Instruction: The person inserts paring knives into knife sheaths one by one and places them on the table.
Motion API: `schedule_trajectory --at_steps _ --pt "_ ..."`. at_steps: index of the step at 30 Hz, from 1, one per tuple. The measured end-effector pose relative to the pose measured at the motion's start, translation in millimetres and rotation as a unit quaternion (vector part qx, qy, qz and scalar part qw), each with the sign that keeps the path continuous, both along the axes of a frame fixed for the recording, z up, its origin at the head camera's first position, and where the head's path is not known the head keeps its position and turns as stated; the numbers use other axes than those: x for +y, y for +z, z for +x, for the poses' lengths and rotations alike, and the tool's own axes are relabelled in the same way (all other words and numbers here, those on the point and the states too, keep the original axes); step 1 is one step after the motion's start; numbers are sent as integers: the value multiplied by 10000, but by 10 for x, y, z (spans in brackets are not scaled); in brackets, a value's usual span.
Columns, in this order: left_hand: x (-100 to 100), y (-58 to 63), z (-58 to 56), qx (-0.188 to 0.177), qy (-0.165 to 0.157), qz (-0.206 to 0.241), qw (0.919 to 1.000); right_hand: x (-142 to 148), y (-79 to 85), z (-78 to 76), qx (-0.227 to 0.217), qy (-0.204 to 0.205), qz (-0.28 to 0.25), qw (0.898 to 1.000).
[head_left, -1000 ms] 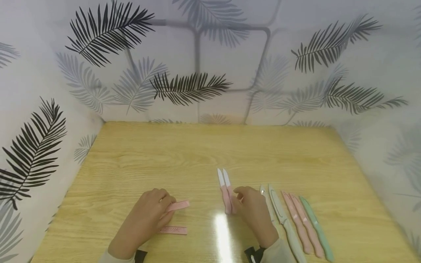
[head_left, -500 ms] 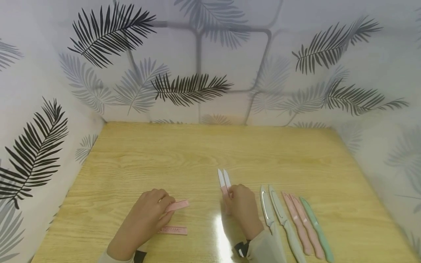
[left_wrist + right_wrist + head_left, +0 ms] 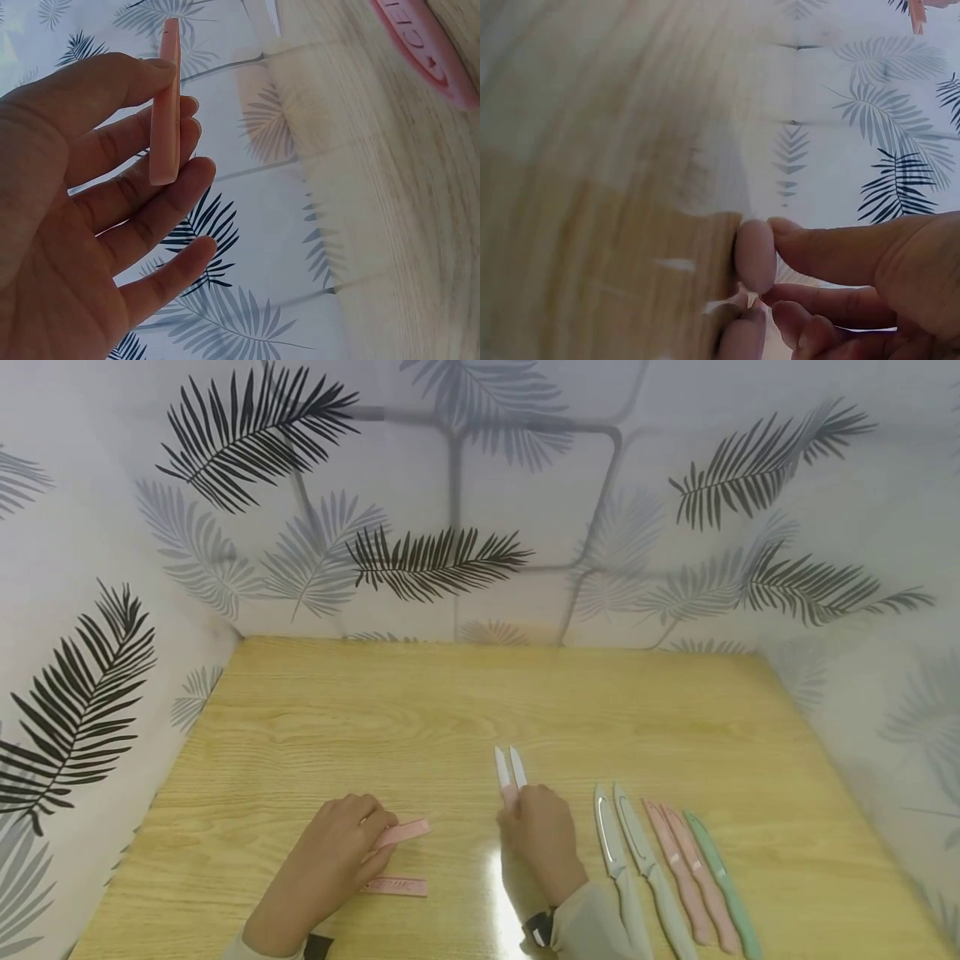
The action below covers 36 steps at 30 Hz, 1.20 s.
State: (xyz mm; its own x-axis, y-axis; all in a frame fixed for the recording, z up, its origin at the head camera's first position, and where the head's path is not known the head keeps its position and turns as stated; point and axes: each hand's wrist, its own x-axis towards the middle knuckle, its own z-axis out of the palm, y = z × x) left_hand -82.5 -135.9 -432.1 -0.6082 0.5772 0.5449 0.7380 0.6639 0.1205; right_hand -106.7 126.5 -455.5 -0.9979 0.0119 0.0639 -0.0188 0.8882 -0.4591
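Note:
My left hand (image 3: 337,856) pinches a small pink knife sheath (image 3: 403,832) between thumb and fingers. It stands on edge in the left wrist view, the sheath (image 3: 165,112) narrow side on. A second pink sheath (image 3: 397,886) with raised lettering lies on the table just below. Two paring knives with white blades and pink handles lie side by side: a left knife (image 3: 502,768) and a right knife (image 3: 517,767). My right hand (image 3: 547,839) covers most of their handles. In the right wrist view, thumb and fingertips pinch one rounded handle (image 3: 755,256); the other handle (image 3: 742,341) is beside it.
To the right, several sheathed knives lie in a row: two pale green-grey knives (image 3: 611,835) (image 3: 637,839), two pink knives (image 3: 678,864) (image 3: 701,864) and a green knife (image 3: 720,864). The wooden table (image 3: 480,693) meets leaf-patterned sheeting (image 3: 525,610) at its back and sides.
My right hand has moved left from beside the knives onto their pink handles and taken hold of one, uncovering the nearest pale green-grey knife. The left hand stays put with its sheath.

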Motion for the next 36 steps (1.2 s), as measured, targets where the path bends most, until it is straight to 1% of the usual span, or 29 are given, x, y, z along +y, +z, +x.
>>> schedule_trajectory --at_steps 2,4,8,11,16,20,24,30,36 --pt "6 -7 0 16 -38 54 10000 -21 -3 6 37 50 2 10000" --pt "15 -16 -1 64 -105 124 9998 -38 -6 13 104 134 114 9998" --pt "28 -19 0 152 -135 186 9996 -67 -20 27 192 266 475 9983" --pt "32 -8 5 95 -43 110 9999 -84 -29 43 192 306 625 9974" --pt "29 4 8 -83 124 -95 9998 -95 -52 76 330 393 621 9967" --pt "23 4 9 -166 128 -76 9998 -94 -54 90 364 555 820 9944" --pt "16 -3 7 -126 73 -13 9999 -99 -45 98 333 757 928 9922" --pt "17 -10 -2 -36 57 17 10000 -94 -48 94 417 892 712 9926" --pt "19 -4 -6 -2 59 19 10000 -94 -70 82 168 851 490 9950"
